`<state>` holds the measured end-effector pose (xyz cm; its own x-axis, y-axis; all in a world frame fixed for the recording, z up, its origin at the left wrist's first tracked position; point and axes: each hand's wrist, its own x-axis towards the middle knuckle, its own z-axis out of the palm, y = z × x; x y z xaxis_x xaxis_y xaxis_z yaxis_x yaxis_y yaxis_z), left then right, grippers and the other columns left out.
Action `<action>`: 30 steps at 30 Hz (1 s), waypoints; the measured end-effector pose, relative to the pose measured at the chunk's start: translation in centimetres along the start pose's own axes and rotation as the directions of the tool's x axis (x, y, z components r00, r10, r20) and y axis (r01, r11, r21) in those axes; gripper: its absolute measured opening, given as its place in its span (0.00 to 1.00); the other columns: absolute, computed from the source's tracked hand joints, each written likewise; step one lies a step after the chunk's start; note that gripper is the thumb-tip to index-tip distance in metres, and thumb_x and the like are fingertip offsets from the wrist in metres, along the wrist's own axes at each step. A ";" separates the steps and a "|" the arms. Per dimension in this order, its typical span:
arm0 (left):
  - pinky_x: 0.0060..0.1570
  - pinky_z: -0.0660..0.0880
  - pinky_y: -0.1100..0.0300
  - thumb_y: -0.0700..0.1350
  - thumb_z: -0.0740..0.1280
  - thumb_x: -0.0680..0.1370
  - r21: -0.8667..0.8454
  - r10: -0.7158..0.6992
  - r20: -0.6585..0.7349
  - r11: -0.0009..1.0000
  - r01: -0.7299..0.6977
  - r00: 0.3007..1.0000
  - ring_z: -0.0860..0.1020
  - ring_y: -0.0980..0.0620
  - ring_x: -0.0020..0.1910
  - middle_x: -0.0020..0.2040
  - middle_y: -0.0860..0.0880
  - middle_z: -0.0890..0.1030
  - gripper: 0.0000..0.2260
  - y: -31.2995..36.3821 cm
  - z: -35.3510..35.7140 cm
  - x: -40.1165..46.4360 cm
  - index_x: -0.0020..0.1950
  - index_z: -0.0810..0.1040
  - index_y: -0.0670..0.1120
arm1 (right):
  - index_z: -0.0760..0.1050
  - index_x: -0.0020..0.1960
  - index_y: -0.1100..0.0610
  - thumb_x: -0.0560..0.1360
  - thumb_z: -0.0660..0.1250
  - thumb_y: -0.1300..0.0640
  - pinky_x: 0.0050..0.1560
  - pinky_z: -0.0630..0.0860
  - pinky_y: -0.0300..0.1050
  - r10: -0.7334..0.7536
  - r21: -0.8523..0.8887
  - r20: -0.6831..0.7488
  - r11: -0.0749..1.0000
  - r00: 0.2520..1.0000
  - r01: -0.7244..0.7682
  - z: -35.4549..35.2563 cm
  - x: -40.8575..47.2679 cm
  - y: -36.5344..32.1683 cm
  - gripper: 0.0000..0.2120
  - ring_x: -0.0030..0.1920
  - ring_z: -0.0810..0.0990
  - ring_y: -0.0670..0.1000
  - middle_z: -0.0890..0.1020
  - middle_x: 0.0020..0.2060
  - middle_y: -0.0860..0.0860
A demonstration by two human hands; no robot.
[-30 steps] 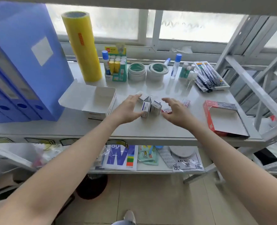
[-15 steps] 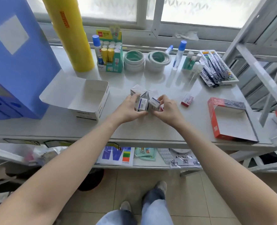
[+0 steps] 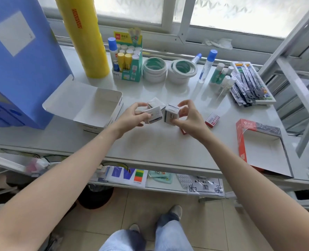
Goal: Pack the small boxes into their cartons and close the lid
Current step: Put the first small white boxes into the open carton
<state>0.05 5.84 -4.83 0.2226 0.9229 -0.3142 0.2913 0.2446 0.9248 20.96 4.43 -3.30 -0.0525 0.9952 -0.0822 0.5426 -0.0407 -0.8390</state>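
Note:
My left hand (image 3: pixel 132 116) grips a small white box (image 3: pixel 154 115) just above the table's middle. My right hand (image 3: pixel 188 116) grips another small white box (image 3: pixel 171 113) right beside it. A third white box (image 3: pixel 155 103) sits just behind them on the table. An open white carton (image 3: pixel 103 105) with its lid folded back stands to the left of my hands. A small red box (image 3: pixel 212 120) lies right of my right hand; another red one peeks out under that hand. An open red carton (image 3: pixel 240 134) lies at the far right.
Blue file boxes (image 3: pixel 19 60) and a tall yellow roll (image 3: pixel 83 33) stand at the back left. A glue-stick display (image 3: pixel 127 57), tape rolls (image 3: pixel 154 69), glue bottles (image 3: pixel 207 66) and packed pens (image 3: pixel 249 84) line the back. A metal frame (image 3: pixel 295 73) rises on the right.
Both hands closed on the small white boxes and lifted them slightly off the table. The camera tilted further down and closer.

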 end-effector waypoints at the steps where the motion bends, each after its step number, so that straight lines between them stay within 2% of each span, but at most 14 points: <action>1: 0.52 0.76 0.58 0.44 0.63 0.78 -0.042 0.002 0.002 0.999 -0.002 1.000 0.79 0.51 0.49 0.54 0.45 0.81 0.14 0.1 -0.1 0.1 0.63 0.71 0.52 | 0.67 0.57 0.58 0.68 0.70 0.62 0.42 0.73 0.43 0.003 0.027 -0.001 1.000 1.000 -0.003 -0.2 0.0 -0.2 0.20 0.46 0.77 0.49 0.78 0.43 0.52; 4: 0.46 0.78 0.62 0.45 0.60 0.80 -0.163 -0.009 0.030 0.986 0.014 1.000 0.83 0.51 0.46 0.53 0.46 0.82 0.12 0.5 -0.4 0.2 0.62 0.75 0.51 | 0.71 0.53 0.56 0.69 0.71 0.61 0.46 0.75 0.49 -0.001 0.077 -0.006 0.997 1.000 0.001 -0.6 0.3 -0.4 0.16 0.46 0.78 0.50 0.77 0.42 0.51; 6: 0.44 0.79 0.63 0.45 0.57 0.80 -0.262 -0.031 0.044 0.964 0.041 0.999 0.84 0.49 0.44 0.52 0.46 0.82 0.13 0.9 -0.5 0.3 0.62 0.75 0.49 | 0.72 0.52 0.54 0.69 0.70 0.60 0.46 0.74 0.46 -0.001 0.136 0.010 0.991 1.000 -0.001 -0.9 0.4 -0.6 0.13 0.44 0.79 0.51 0.77 0.43 0.51; 9: 0.46 0.80 0.59 0.49 0.55 0.80 -0.364 -0.055 0.070 0.928 0.077 0.996 0.84 0.47 0.43 0.52 0.44 0.82 0.14 1.3 -0.5 0.3 0.60 0.76 0.48 | 0.75 0.55 0.53 0.72 0.69 0.60 0.46 0.73 0.42 0.000 0.240 0.043 0.971 0.999 -0.010 -1.3 0.3 -1.0 0.13 0.43 0.80 0.51 0.77 0.42 0.48; 13: 0.44 0.80 0.58 0.58 0.49 0.81 -0.386 -0.080 0.109 0.915 0.117 0.991 0.82 0.48 0.40 0.47 0.45 0.82 0.22 1.5 -0.5 0.3 0.60 0.75 0.48 | 0.74 0.61 0.51 0.73 0.70 0.58 0.51 0.75 0.45 -0.036 0.321 0.045 0.947 0.998 0.020 -1.5 0.4 -1.5 0.17 0.41 0.79 0.48 0.77 0.41 0.48; 17: 0.44 0.79 0.57 0.63 0.43 0.79 -0.345 -0.095 0.133 0.929 0.136 0.987 0.82 0.47 0.42 0.49 0.44 0.81 0.30 1.8 -0.3 0.1 0.64 0.73 0.46 | 0.72 0.60 0.54 0.74 0.69 0.56 0.42 0.74 0.35 -0.043 0.363 0.007 0.931 0.999 0.038 -1.4 0.4 -2.4 0.16 0.38 0.80 0.44 0.79 0.40 0.50; 19: 0.45 0.79 0.58 0.65 0.41 0.78 -0.316 -0.102 0.156 0.937 0.148 0.982 0.82 0.47 0.43 0.51 0.43 0.82 0.32 2.0 -0.1 0.0 0.65 0.73 0.46 | 0.74 0.55 0.55 0.74 0.69 0.56 0.36 0.72 0.28 -0.081 0.340 0.007 0.937 0.997 0.074 -1.0 0.5 -3.0 0.11 0.34 0.79 0.39 0.81 0.40 0.51; 21: 0.48 0.78 0.57 0.67 0.39 0.77 -0.284 -0.093 0.178 0.948 0.142 0.980 0.82 0.46 0.45 0.52 0.43 0.82 0.34 2.2 0.1 -0.3 0.64 0.74 0.48 | 0.76 0.51 0.56 0.74 0.69 0.56 0.35 0.70 0.27 -0.117 0.287 0.002 0.951 0.993 0.112 -0.4 0.5 -3.4 0.08 0.35 0.77 0.40 0.81 0.39 0.52; 24: 0.53 0.77 0.56 0.68 0.38 0.76 -0.246 -0.064 0.194 0.963 0.112 0.979 0.82 0.45 0.50 0.54 0.44 0.82 0.33 2.7 0.3 -0.9 0.58 0.76 0.52 | 0.79 0.51 0.58 0.73 0.70 0.53 0.38 0.70 0.27 -0.167 0.125 -0.013 0.978 0.986 0.167 0.4 0.7 -3.7 0.10 0.38 0.74 0.43 0.78 0.38 0.47; 27: 0.54 0.78 0.56 0.69 0.41 0.76 -0.215 -0.057 0.204 0.971 0.102 0.977 0.82 0.45 0.51 0.56 0.44 0.82 0.33 2.8 0.3 -1.1 0.61 0.75 0.51 | 0.81 0.51 0.56 0.73 0.69 0.50 0.44 0.71 0.33 -0.197 0.037 -0.009 0.980 0.980 0.198 0.9 1.1 -3.7 0.11 0.40 0.73 0.45 0.75 0.44 0.49; 30: 0.54 0.78 0.56 0.67 0.47 0.77 -0.190 -0.043 0.197 0.978 0.081 0.980 0.83 0.46 0.49 0.56 0.43 0.81 0.30 2.7 0.2 -1.4 0.63 0.74 0.49 | 0.82 0.51 0.54 0.73 0.69 0.50 0.48 0.71 0.34 -0.202 0.011 0.022 0.979 0.979 0.202 1.0 1.2 -4.0 0.10 0.46 0.74 0.48 0.74 0.48 0.51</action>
<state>0.74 5.12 -1.90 0.3885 0.8351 -0.3894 0.1261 0.3704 0.9203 17.88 5.66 -0.57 -0.1791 0.9808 0.0774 0.5112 0.1600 -0.8444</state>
